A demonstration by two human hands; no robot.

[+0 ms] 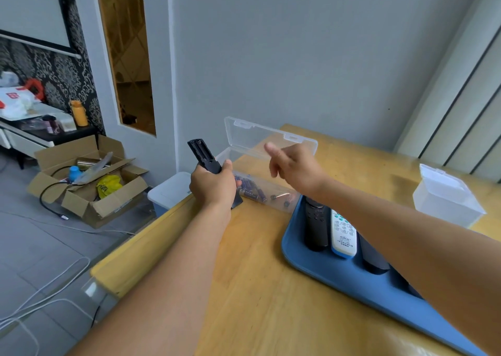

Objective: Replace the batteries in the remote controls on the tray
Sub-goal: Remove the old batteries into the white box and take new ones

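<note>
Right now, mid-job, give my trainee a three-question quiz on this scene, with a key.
1. True or false: the clear battery box has its lid shut.
2. Which hand grips the black remote with the open battery bay?
A. left hand
B. right hand
C. neither
3. Fill in: between two dark remotes on the blue tray lies a ____ remote.

Key
1. False: the lid stands open, and batteries lie inside.
2. A: the left hand's fingers wrap the remote, while the right hand hovers empty over the box.
3. White.
</note>
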